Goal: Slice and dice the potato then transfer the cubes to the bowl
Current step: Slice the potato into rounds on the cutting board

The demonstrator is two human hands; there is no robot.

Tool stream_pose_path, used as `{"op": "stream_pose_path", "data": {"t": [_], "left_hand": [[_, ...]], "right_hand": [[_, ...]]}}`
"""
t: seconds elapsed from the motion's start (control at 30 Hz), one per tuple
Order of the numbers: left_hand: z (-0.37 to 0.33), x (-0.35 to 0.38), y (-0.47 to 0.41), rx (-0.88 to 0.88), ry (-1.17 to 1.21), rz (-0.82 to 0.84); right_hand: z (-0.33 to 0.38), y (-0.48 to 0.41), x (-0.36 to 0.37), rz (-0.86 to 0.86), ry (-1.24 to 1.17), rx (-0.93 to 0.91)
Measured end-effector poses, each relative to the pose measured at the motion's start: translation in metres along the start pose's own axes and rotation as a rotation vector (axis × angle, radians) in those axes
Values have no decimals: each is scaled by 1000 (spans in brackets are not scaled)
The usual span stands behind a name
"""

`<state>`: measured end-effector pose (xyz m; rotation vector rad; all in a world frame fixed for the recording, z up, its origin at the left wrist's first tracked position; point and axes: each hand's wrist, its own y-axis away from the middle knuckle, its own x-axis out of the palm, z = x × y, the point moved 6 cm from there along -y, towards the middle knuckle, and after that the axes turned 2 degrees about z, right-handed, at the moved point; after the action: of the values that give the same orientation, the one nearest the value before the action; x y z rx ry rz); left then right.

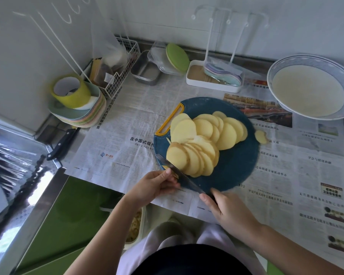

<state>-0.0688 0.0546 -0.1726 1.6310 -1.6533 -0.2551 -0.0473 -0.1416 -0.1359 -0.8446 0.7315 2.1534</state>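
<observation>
Person, head-camera view.
- Left forearm and right forearm: bare along whole visible length.
- Left hand: thumbnail short, plain.
- Right hand: bare.
- Torso, bottom centre: black garment, rounded upper edge, plain surface.
- Pale lilac-white fabric on both sides of black area, soft folds; garment type cannot be told.

The potato slices are pale yellow; the cutting board is dark teal with a yellow handle edge. The bowl, upper right, is white with a blue patterned rim. The newspaper is off-white with black print; the tape roll, upper left, is yellow-green.
</observation>
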Motion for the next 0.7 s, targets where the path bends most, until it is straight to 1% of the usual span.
{"op": "stream_pose_path", "data": {"t": [0.23,0.37,0.53,0.7], "left_hand": [[1,-1,-4,11,-38,30],[2,-3,-6,31,-107,14],[3,-4,-7,44,-131,20],[3,-5,-8,45,-140,23]], "right_hand": [[2,2,6,27,-3,8],[13,-1,-3,106,49,14],[20,-3,-8,156,70,15],[16,-8,-5,106,153,-26]]}}
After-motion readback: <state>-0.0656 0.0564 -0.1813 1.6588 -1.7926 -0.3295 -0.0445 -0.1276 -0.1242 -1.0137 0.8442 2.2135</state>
